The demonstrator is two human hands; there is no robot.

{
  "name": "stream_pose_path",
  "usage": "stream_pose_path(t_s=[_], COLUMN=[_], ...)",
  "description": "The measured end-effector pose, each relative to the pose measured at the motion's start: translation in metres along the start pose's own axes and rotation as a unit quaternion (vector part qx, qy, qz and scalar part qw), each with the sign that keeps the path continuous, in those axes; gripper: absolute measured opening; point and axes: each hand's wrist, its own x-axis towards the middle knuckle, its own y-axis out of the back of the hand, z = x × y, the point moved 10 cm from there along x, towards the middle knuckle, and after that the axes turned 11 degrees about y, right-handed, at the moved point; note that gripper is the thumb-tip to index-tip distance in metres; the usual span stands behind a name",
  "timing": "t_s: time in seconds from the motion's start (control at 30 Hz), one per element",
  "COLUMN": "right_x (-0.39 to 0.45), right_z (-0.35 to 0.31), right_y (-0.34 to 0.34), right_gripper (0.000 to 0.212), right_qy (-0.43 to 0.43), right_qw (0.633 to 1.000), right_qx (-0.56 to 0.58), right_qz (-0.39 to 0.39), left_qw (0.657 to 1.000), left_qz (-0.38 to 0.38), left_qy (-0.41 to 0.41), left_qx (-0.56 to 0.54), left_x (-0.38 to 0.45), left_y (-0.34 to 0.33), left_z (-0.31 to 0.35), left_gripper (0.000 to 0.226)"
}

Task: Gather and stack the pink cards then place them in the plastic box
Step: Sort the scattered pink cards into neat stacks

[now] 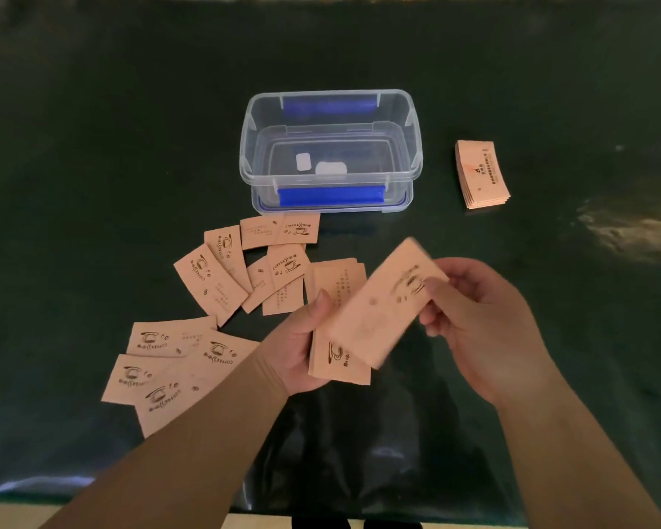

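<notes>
While hands hold cards, neat stack (pixel 481 173) right of box (pixel 331 108).

Clear rectangular plastic box (pixel 331 147) w/ blue side clips sits open at centre of dark bench, resting on its own lid; two small white pieces lie inside. Pink paper cards printed w/ coffee-cup logo (pixel 210 282) lie scattered, overlapping, in front of box & to the left. Small held stack of pink cards (pixel 338 360) is lifted above bench; one blurred single pink card (pixel 382 303) tilts over it. Neat side stack of pink cards (pixel 481 173) lies right of box, apart.
</notes>
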Motion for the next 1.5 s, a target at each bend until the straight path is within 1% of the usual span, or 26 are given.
stream_pose_path(t_s=[0.03,0.07,0.13,0.2,0.27,0.3,0.37,0.43,0.47,0.5,0.6,0.67,0.73,0.8,0.87,0.9,1.0,1.03,1.07,1.13,1.2,1.27,1.3,1.4,1.47,1.5], right_x=[-0.002,-0.005,-0.014,-0.025,-0.036,-0.040,-0.045,-0.045,-0.043,-0.042,-0.037,-0.038,-0.043,-0.052,-0.060,-0.062,-0.064,-0.064,-0.065,-0.067,-0.068,-0.065,-0.064,-0.067,-0.068,-0.068], right_z=[0.005,0.012,0.028,0.037,0.045,0.049,0.056,0.060,0.059,0.057,0.056,0.057,0.066,0.077,0.082,0.083,0.083,0.082,0.081,0.079,0.078,0.073,0.069,0.065,0.068,0.073], right_y=[0.001,0.001,-0.005,-0.021,-0.036,-0.041,-0.044,-0.038,-0.035,-0.031,-0.027,-0.032,-0.037,-0.048,-0.057,-0.059,-0.057,-0.057,-0.058,-0.064,-0.067,-0.064,-0.063,-0.065,-0.065,-0.065], right_gripper=[0.018,0.027,0.052,0.066,0.068,0.068,0.061,0.042,0.031,0.025,0.031,0.023,0.015,0.008,0.012,0.014,0.015,0.016,0.016,0.013,0.007,0.004,0.005,0.009,0.012,0.011], right_qy=[-0.024,-0.050,-0.089,-0.101,-0.104,-0.107,-0.114,-0.101,-0.090,-0.081,-0.077,-0.098,-0.143,-0.193,-0.204,-0.200,-0.201,-0.198,-0.193,-0.180,-0.162,-0.112,-0.087,-0.054,-0.052,-0.069], right_qw=[0.997,0.986,0.962,0.962,0.973,0.978,0.986,0.995,0.994,0.993,0.991,0.990,0.987,0.969,0.964,0.965,0.955,0.953,0.957,0.972,0.986,0.990,0.988,0.976,0.969,0.972], right_qx=[0.072,0.151,0.249,0.251,0.204,0.180,0.119,0.000,-0.054,-0.085,-0.104,-0.075,0.050,0.154,0.167,0.166,0.218,0.228,0.217,0.149,0.035,-0.088,-0.130,-0.208,-0.238,-0.217], right_qz=[0.027,0.052,0.066,0.027,-0.012,-0.021,-0.026,-0.026,-0.024,-0.022,-0.044,-0.072,-0.051,-0.030,-0.026,-0.017,0.026,0.028,0.019,-0.014,-0.021,-0.010,-0.010,-0.028,-0.054,-0.064], left_qw=[1.000,0.998,0.996,0.995,0.995,0.994,0.992,0.992,0.992,0.991,0.984,0.987,0.988,0.987,0.987,0.987,0.985,0.983,0.983,0.986,0.986,0.984,0.983,0.984,0.984,0.984], left_qz=[0.025,0.049,0.072,0.082,0.079,0.082,0.090,0.083,0.089,0.103,0.147,0.138,0.128,0.119,0.112,0.111,0.129,0.139,0.139,0.117,0.112,0.142,0.150,0.139,0.141,0.142], left_qy=[-0.014,-0.030,-0.056,-0.064,-0.063,-0.066,-0.079,-0.085,-0.081,-0.074,-0.049,-0.058,-0.086,-0.102,-0.102,-0.099,-0.095,-0.097,-0.097,-0.091,-0.083,-0.072,-0.071,-0.068,-0.045,-0.031], left_qx=[-0.008,-0.012,-0.002,0.009,0.025,0.031,0.037,0.040,0.044,0.054,0.083,0.059,0.030,0.031,0.055,0.061,0.070,0.071,0.071,0.074,0.087,0.082,0.078,0.084,0.096,0.104], left_x=[-0.001,-0.002,-0.005,-0.007,-0.010,-0.011,-0.016,-0.021,-0.024,-0.026,-0.033,-0.033,-0.034,-0.035,-0.036,-0.037,-0.041,-0.043,-0.043,-0.039,-0.034,-0.030,-0.029,-0.025,-0.023,-0.022], left_y=[0.008,0.015,0.020,0.019,0.013,0.012,0.014,0.017,0.020,0.023,0.032,0.030,0.029,0.026,0.024,0.024,0.030,0.034,0.035,0.030,0.024,0.027,0.028,0.025,0.024,0.024], left_z=[0.002,0.004,0.008,0.011,0.013,0.015,0.020,0.024,0.025,0.025,0.023,0.023,0.025,0.027,0.027,0.026,0.027,0.028,0.027,0.026,0.021,0.017,0.015,0.011,0.004,-0.001], left_gripper=[0.088,0.102,0.115,0.112,0.087,0.074,0.059,0.054,0.054,0.057,0.073,0.078,0.082,0.094,0.105,0.104,0.076,0.072,0.072,0.072,0.064,0.070,0.074,0.076,0.065,0.060])
